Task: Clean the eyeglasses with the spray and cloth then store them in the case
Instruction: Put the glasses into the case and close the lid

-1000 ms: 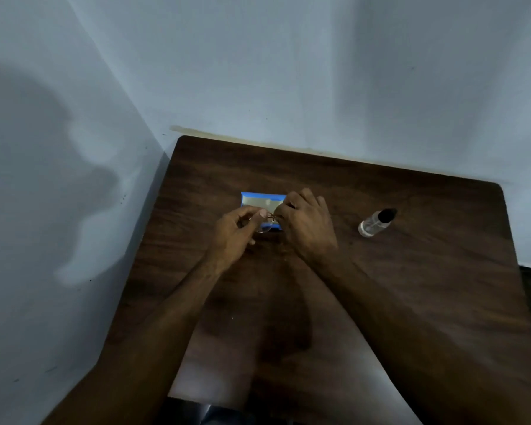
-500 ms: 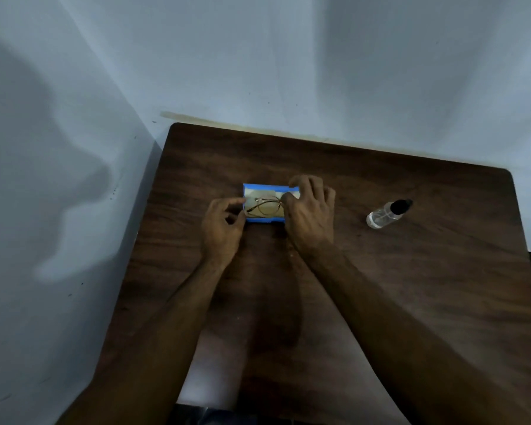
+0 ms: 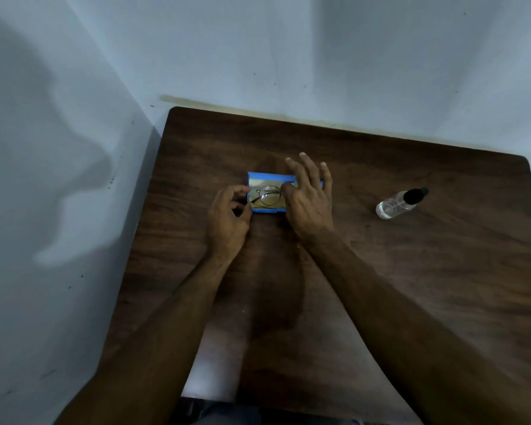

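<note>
1. The left hand (image 3: 227, 217) has curled fingers at the left end of the blue case (image 3: 267, 177); I cannot tell if it holds it.
2. The right hand (image 3: 310, 199) is open, fingers spread, over the case's right end.
3. The glasses (image 3: 269, 196) lie inside the open case.
4. The spray bottle (image 3: 394, 206) lies on its side, far to the right on the brown table (image 3: 411, 286).

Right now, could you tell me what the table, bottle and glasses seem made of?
Table: dark wood or wood-look laminate, grain showing, slight sheen. Bottle: clear plastic or glass, see-through. Glasses: thin, probably metal, wire rim.
</note>
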Motion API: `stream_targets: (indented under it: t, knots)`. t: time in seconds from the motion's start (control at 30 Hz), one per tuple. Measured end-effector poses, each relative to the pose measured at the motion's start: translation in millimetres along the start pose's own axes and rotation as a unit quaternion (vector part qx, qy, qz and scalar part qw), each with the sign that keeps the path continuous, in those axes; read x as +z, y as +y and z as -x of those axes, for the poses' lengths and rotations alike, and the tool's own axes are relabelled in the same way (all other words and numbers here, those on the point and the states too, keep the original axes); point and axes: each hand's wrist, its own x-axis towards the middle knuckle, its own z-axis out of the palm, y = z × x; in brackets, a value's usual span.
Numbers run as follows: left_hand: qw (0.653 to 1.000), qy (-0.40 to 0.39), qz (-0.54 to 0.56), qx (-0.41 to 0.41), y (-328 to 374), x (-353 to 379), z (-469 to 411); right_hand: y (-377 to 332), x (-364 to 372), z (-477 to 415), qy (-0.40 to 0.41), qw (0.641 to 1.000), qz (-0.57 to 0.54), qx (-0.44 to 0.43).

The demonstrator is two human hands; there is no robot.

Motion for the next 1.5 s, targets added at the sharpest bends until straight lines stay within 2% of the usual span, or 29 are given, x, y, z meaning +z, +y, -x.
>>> stream_targets:
  t: [0.43,0.63,0.9,1.03,1.1,1.23,1.5]
  knots:
    - [1.000,0.009,0.019,-0.004,-1,3,1,2,5,-1,-0.020,1.000,-0.001,-0.003]
    - [1.000,0.007,0.012,-0.006,-3,3,0,6,7,-1,0.001,1.000,-0.013,-0.013]
    - [1.000,0.003,0.017,-0.016,2,2,0,12,4,12,0.099,0.991,-0.077,-0.036]
    - [1.000,0.006,0.012,-0.010,1,1,-1,10,2,13,0.187,0.972,-0.128,-0.060]
    - [1.000,0.002,0.006,-0.009,-1,1,-1,13,4,12,0.205,0.966,-0.140,-0.073]
    - [1.000,-0.004,-0.012,-0.007,-5,3,-2,20,17,8,0.175,0.976,-0.095,-0.084]
    - [1.000,0.002,-0.022,0.001,-8,6,-2,26,27,9,0.126,0.980,-0.072,-0.135]
